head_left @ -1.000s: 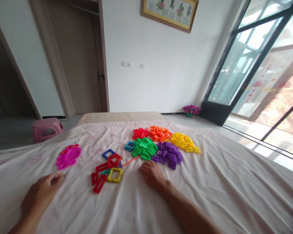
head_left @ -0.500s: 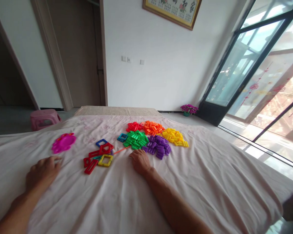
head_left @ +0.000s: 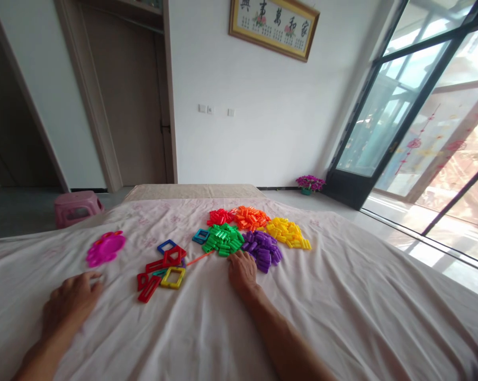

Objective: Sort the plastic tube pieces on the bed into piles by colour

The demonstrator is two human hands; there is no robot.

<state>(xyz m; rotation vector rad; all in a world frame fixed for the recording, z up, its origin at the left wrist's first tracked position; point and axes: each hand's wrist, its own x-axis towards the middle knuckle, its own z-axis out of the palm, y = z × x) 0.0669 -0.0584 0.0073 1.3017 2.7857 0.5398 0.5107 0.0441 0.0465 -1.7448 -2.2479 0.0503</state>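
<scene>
My left hand rests on the cloth at the left, its thumb and forefinger apart, below a magenta flower-shaped plastic piece. My right hand lies at the near edge of a pile of green plastic pieces and a pile of purple pieces. Its fingers are bent down and bunched; the tips, and whatever they hold, are hidden. Left of that hand, a thin orange stick points towards loose magnetic frame tiles, among them a yellow square tile and a red tile.
Behind are piles of red pieces, orange pieces and yellow pieces. A blue square tile touches the green pile. The wrinkled pale cloth covers the surface. A pink stool stands beyond it on the left.
My right hand has slid slightly right along the near side of the piles, towards the purple one. The head view has tilted up a little. My left hand stays near the magenta piece.
</scene>
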